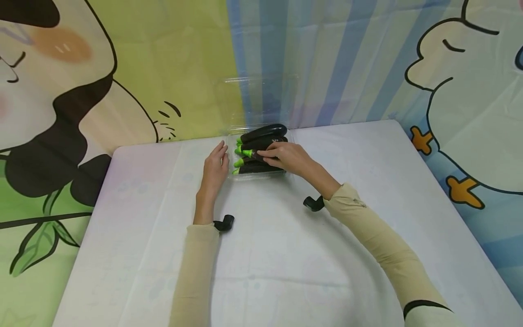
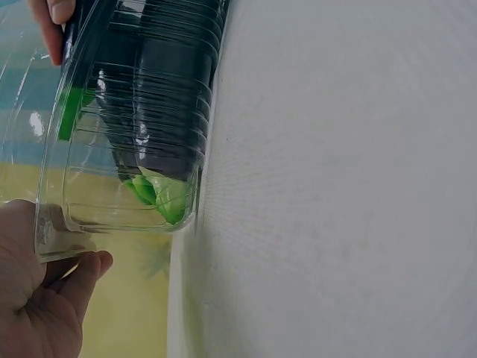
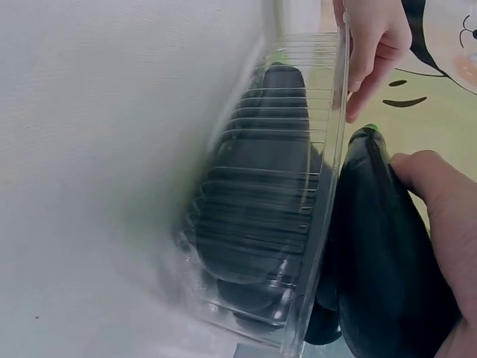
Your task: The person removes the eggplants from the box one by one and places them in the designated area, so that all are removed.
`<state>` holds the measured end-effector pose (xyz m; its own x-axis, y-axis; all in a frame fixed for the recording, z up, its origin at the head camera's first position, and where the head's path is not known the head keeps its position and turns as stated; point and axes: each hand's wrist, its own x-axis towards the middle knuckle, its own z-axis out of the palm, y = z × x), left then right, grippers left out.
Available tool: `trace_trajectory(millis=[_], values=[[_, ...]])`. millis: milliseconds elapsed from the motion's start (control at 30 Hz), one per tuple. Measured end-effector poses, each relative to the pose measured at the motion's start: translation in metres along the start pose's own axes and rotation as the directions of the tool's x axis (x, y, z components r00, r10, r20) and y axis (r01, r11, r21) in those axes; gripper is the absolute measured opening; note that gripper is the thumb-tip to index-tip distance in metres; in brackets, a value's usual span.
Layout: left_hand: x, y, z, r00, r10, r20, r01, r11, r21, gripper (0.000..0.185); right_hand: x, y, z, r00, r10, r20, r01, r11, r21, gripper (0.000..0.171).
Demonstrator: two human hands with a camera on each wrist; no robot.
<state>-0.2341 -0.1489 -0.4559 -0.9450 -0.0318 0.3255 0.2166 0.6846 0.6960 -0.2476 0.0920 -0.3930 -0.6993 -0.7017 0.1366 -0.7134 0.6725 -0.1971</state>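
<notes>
Item: clear plastic box (image 1: 286, 171), lid raised at the back, at the far middle of the white table (image 1: 367, 150), against the cartoon backdrop (image 1: 122, 68).

Contents: several dark eggplants with green stem caps, lying side by side. We see their long axes run nearly left to right, stems pointing to 9 o'clock, rounded ends to 3 o'clock. Through the box wall in the left wrist view, one green cap (image 2: 160, 195) sits at the stem-end wall.

Right hand (image 1: 288, 156): over the box, fingers and thumb curled round one eggplant (image 1: 255, 155) near its stem end; the right wrist view shows this eggplant (image 3: 380, 253) above the box rim (image 3: 332, 186).

Left hand (image 1: 215, 165): at 9 o'clock of the box, fingers fairly straight, touching the stem-end wall; we see it hold nothing.
</notes>
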Motion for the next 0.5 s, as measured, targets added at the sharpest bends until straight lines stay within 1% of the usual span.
trace_trajectory(millis=[100, 267, 367, 500], values=[[-0.0008, -0.0005, 0.0003, 1.0, 0.001, 0.003, -0.001, 1.0, 0.003, 0.033, -0.0007, 0.0006, 0.0025, 0.999, 0.037, 0.029, -0.038, 0.999, 0.022, 0.042], [-0.0009, -0.0015, 0.001, 1.0, 0.015, -0.003, -0.015, 1.0, 0.015, 0.033, -0.001, 0.002, 0.0059, 0.997, 0.066, 0.041, -0.067, 0.997, 0.033, 0.052], [-0.0003, -0.0017, 0.0013, 1.0, 0.02, -0.004, -0.02, 1.0, 0.019, 0.033, -0.0016, 0.0023, 0.0057, 0.996, 0.074, 0.04, -0.076, 0.996, 0.04, 0.052], [0.0002, -0.0005, 0.0011, 1.0, 0.024, -0.01, -0.023, 1.0, 0.02, 0.033, -0.0036, 0.0028, 0.0045, 0.997, 0.071, 0.001, -0.071, 0.996, 0.061, 0.048]])
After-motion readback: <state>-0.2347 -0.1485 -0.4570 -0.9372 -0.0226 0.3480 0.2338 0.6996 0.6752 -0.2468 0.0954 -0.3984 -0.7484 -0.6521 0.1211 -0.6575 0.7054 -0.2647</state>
